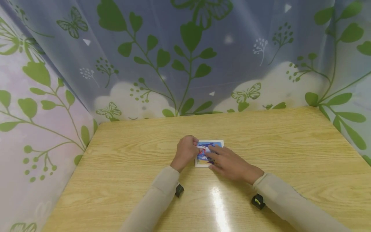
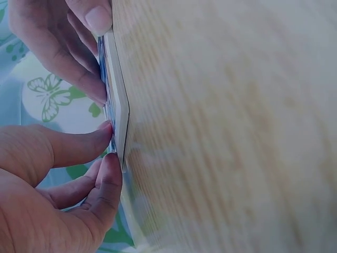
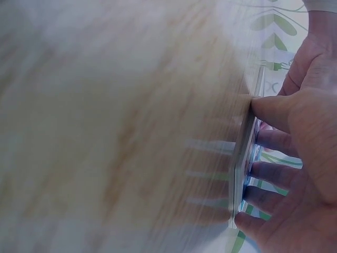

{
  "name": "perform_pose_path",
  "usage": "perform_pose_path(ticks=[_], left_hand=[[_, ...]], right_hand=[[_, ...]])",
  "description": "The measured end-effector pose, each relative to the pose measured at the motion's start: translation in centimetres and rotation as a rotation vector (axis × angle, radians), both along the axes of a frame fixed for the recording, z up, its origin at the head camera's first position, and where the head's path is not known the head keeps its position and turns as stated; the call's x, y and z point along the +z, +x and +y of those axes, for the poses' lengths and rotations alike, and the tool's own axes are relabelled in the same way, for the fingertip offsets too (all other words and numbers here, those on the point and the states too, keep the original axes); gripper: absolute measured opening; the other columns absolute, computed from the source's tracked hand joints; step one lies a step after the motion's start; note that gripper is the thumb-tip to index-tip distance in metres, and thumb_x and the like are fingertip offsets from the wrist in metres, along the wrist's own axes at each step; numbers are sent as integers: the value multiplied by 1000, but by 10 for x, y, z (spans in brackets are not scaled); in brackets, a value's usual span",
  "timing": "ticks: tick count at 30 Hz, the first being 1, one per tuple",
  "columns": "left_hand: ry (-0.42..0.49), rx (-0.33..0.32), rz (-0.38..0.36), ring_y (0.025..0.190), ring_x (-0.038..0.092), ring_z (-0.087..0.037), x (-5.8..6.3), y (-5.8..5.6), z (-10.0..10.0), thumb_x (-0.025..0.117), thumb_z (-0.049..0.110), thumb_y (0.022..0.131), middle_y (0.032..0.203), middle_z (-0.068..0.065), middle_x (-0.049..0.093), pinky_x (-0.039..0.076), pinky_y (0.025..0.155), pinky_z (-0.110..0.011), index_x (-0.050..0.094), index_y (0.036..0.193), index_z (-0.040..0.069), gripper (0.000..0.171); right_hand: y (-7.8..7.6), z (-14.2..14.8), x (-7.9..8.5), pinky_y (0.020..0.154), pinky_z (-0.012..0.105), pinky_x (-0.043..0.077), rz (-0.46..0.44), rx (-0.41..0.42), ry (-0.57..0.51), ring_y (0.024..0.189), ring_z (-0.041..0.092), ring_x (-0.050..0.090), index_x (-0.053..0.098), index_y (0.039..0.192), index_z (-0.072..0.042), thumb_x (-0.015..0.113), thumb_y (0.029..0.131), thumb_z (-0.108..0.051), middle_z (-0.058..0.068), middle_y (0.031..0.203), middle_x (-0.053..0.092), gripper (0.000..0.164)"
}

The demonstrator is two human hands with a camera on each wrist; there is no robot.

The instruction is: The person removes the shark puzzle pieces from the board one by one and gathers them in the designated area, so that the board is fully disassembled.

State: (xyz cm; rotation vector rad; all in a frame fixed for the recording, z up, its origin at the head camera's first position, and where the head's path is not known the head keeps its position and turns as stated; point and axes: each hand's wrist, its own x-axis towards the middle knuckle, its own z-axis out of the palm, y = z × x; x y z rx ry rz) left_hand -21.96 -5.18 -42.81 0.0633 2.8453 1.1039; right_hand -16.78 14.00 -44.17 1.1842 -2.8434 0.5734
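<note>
A small flat picture board (image 1: 210, 163) with a white border and a blue sea scene lies on the table. My left hand (image 1: 186, 150) grips it at its left side, fingers curled by the far left corner and thumb on the picture. In the left wrist view, the left thumb (image 2: 87, 145) and fingertips meet the board's edge. My right hand (image 1: 232, 163) rests on the board's right part with its fingers spread. The right wrist view shows the right thumb (image 3: 274, 112) at the board's near edge. Both hands hide parts of the picture.
The wood-grain table (image 1: 130, 148) extends around the board. Behind it hangs a curtain (image 1: 162, 64) printed with leaves and butterflies, and more patterned cloth stands at both sides. A dark wrist device (image 1: 258, 201) sits under the right sleeve; another (image 1: 179, 190) is at the left.
</note>
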Motion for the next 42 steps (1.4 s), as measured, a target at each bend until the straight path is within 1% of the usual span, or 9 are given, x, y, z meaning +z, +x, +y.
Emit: perform_pose_path(ticks=[10,15,21,27,30,35,38,42], left_hand=[[18,-3,40,86,67,-20,-1,1,-2,87,1,76,94,-8,71,57,78,-34,74,107,0,33],[36,-2,61,84,68,-20,-1,0,-2,87,3,76,93,-8,72,57,79,-34,75,104,0,30],[61,8,67,83,70,-20,1,1,-3,86,4,78,91,-9,74,57,79,-35,76,101,0,26],[98,18,77,85,70,-22,0,1,-3,84,3,80,92,-10,74,57,80,-36,75,101,0,23],[117,29,71,85,71,-23,1,1,-2,82,2,82,93,-10,74,58,80,-36,75,100,0,19],[150,51,41,86,71,-22,0,1,-2,79,3,85,92,-9,74,58,77,-33,76,99,1,14],[177,59,34,86,71,-21,-2,0,-3,78,3,85,92,-9,75,58,77,-32,76,99,1,14],[234,69,35,86,72,-21,-4,-1,-7,76,2,85,92,-10,75,58,77,-32,76,100,1,15]], right_hand=[[1,-1,2,109,64,35,1,8,-6,137,49,42,56,139,4,65,100,-18,32,147,45,46],[0,-1,1,109,64,35,1,6,-6,137,49,41,56,139,3,65,100,-20,32,148,45,47],[0,0,0,108,65,35,5,6,-4,137,49,42,56,140,3,65,100,-20,32,147,45,46],[0,0,0,108,65,36,11,10,-6,136,49,43,56,139,3,65,100,-18,32,146,46,45],[0,0,0,107,64,37,14,11,-4,135,48,44,56,139,3,64,101,-18,31,146,46,45],[1,1,0,108,64,36,8,5,-6,136,48,44,55,140,3,64,101,-19,31,147,46,46],[1,1,1,109,64,36,5,1,-7,136,48,43,55,140,3,64,101,-19,31,148,45,46],[1,0,1,109,63,35,-3,-3,-6,137,48,42,55,140,3,64,101,-20,30,148,45,46]])
